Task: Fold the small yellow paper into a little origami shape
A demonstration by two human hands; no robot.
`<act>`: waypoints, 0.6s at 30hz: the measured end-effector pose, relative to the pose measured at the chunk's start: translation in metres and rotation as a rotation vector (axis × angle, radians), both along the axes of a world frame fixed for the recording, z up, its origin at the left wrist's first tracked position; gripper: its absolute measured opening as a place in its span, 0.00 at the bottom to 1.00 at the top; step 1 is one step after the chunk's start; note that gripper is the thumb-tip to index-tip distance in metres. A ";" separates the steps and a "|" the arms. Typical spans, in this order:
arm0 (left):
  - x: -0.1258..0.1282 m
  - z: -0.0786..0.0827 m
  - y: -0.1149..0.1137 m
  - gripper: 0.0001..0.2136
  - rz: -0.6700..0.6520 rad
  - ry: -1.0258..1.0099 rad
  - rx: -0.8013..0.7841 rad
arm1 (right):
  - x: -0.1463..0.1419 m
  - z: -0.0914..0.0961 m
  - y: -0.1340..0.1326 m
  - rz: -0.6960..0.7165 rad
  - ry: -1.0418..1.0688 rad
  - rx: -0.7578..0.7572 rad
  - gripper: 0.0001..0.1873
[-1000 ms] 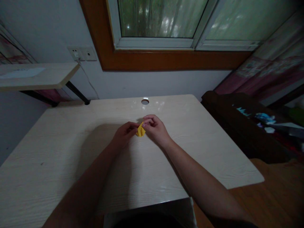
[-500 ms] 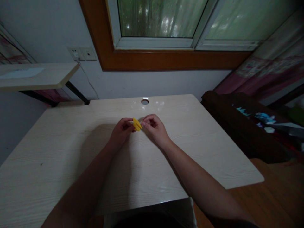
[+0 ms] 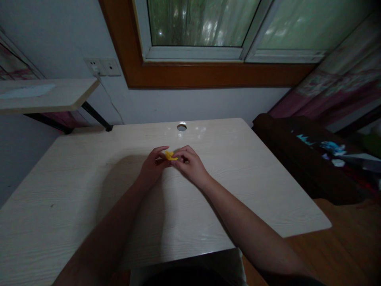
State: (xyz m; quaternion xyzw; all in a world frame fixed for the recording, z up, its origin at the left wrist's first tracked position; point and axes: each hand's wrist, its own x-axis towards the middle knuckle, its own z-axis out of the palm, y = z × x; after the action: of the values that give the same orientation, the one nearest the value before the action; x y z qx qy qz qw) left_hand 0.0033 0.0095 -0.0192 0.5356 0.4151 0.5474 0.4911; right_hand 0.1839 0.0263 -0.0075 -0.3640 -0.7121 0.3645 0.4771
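- Yellow paper [image 3: 170, 156], one small folded piece, sits between the two hands, over the middle of the table and toward its far side; its exact folds are too small to make out.
- Left hand [image 3: 151, 163], one of two, holds the left side of the paper in a narrow grip, thumb below and one finger stretched out above it.
- Right hand [image 3: 192, 163] pinches the right side of the same paper between thumb and fingers, the other fingers curled; the hands are close together, and whether they rest on the wood I cannot tell.
- One pale table [image 3: 253, 194] lies under both forearms, with one round hole [image 3: 181, 127] near its far edge, beyond the paper.
- One raised shelf [image 3: 74, 89] stands at the far left, with two black legs [image 3: 97, 115] in view and one white sheet [image 3: 28, 91] on top.
- Two wall sockets [image 3: 111, 68] sit side by side above the shelf; one white cord [image 3: 110, 99] hangs from the left one.
- One window [image 3: 205, 24] shows two panes in part, above a brown wooden frame [image 3: 208, 76].
- One pink and pale curtain [image 3: 336, 83] hangs at the right, above dark brown furniture [image 3: 276, 135] bearing several blue and white items [image 3: 333, 148], too blurred to count.
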 end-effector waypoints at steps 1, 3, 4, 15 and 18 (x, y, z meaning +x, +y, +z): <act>0.000 -0.001 0.000 0.24 -0.005 0.011 0.007 | 0.000 0.000 0.000 -0.006 0.011 -0.020 0.08; 0.000 -0.003 0.000 0.24 -0.005 0.029 0.025 | 0.000 0.000 0.001 -0.018 0.031 -0.059 0.09; 0.000 -0.003 0.000 0.24 -0.005 0.038 0.033 | 0.000 0.001 0.001 -0.018 0.039 -0.075 0.09; -0.001 -0.003 -0.002 0.23 0.019 0.244 0.056 | 0.000 0.006 -0.001 0.064 0.057 -0.157 0.10; -0.001 -0.002 -0.002 0.23 0.045 0.278 0.064 | 0.001 0.005 -0.001 0.091 0.047 -0.154 0.09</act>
State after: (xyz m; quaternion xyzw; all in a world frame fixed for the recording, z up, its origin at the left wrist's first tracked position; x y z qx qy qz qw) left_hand 0.0026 0.0071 -0.0215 0.6123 0.4733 0.4917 0.3991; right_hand 0.1844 0.0257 -0.0020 -0.3581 -0.6863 0.4480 0.4472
